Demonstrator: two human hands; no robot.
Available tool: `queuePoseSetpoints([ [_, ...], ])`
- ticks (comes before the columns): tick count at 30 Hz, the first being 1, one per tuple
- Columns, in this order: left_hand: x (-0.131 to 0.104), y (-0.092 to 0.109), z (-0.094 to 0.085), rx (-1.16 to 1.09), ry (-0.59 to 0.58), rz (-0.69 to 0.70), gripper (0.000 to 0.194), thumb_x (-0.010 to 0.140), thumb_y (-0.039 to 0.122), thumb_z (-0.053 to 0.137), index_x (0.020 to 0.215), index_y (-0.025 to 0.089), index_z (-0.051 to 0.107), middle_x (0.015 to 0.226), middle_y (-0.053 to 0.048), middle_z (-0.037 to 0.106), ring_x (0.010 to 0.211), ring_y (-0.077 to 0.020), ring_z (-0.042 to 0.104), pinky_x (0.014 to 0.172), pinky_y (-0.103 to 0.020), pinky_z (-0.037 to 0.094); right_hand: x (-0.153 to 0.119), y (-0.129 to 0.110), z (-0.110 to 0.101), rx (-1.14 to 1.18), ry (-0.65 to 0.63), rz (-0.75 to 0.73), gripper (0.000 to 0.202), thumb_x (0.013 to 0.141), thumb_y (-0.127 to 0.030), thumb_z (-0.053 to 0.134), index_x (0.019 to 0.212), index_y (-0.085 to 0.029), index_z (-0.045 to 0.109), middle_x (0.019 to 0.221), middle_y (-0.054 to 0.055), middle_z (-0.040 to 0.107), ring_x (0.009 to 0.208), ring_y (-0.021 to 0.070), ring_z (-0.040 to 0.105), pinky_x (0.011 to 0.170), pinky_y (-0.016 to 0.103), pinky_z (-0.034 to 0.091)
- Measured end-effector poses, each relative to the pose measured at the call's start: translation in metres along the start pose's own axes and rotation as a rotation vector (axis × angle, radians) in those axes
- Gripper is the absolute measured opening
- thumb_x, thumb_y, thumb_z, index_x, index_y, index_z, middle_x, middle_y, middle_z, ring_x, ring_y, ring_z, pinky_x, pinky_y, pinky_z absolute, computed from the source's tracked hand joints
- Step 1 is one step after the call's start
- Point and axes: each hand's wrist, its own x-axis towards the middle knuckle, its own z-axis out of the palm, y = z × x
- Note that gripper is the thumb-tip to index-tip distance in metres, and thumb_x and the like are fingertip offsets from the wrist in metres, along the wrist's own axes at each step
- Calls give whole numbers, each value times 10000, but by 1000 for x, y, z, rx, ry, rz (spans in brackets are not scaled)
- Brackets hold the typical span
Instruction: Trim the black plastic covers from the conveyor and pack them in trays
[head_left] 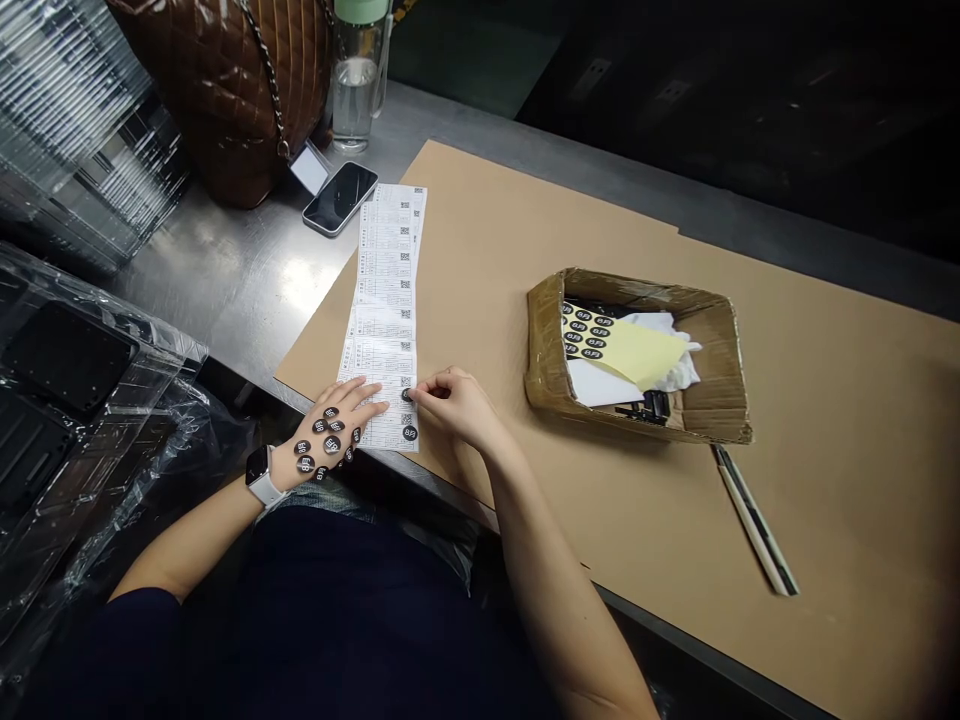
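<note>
A long white printed label sheet (386, 320) with QR codes lies at the left end of the brown cardboard. My left hand (330, 430) rests on its lower left part, fingers spread flat; several round black stickers cover the back of this hand. At the sheet's right edge my right hand (457, 400) pinches a round black sticker (407, 395) between thumb and index finger, against the sheet. Below it, another black sticker (409, 433) sits on the sheet near the bottom right corner.
An open cardboard box (641, 425) right of centre holds a yellow sticker sheet (645, 350). Beyond it lies a cutter-like tool (757, 525). A phone (340, 199), a water bottle (354, 95) and a brown quilted bag (225, 90) stand at the back left.
</note>
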Motion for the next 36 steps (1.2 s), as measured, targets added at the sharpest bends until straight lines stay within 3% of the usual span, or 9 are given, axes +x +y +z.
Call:
queuePoseSetpoints([
  [9,-1,5,-9,-12,-42,-16,428,894,80,382,1282,212,505,1438,-51,420,1374,-233,269,1123,-456,258,-7,-14,-3,-65,24,3,129,702,-311,621,637,-200,608,800,35,565,841,210,530,776,343,404],
  [14,-1,4,-10,-8,-38,-5,432,895,85,380,1285,230,497,1440,-48,417,1374,-229,271,1116,-466,268,-2,-8,-3,-53,63,-25,189,707,-330,631,625,-203,516,729,8,533,732,178,506,697,317,405],
  [18,-1,-1,-3,-28,10,6,394,909,122,387,1261,242,517,1425,-39,436,1367,-220,286,1116,-451,273,-7,0,-4,78,92,-37,79,778,-273,563,785,-199,534,677,-19,523,633,149,493,635,296,420],
  [21,-2,-3,1,-54,84,12,340,927,189,393,1226,249,542,1399,-37,466,1357,-210,305,1117,-443,276,-26,-9,2,181,129,-269,178,816,-291,564,967,-201,590,762,10,573,717,168,542,707,323,455],
  [25,-7,-7,2,-150,120,63,385,936,259,393,1318,254,440,1421,-57,433,1371,-188,283,1128,-444,265,-48,-28,23,150,101,-666,164,862,-296,561,984,-256,663,913,51,627,916,203,567,845,371,446],
  [29,-8,-13,3,-187,99,79,475,917,222,420,1384,245,339,1458,-64,377,1395,-180,230,1140,-435,259,-48,-34,35,69,152,-769,136,856,-254,582,938,-285,686,935,50,647,906,205,579,828,384,449],
  [36,-7,-19,5,-194,72,85,473,912,198,428,1376,262,354,1473,-49,356,1403,-174,208,1145,-437,252,-43,-32,35,-42,250,-805,73,838,-300,614,849,-262,675,911,46,661,866,203,568,805,376,424],
])
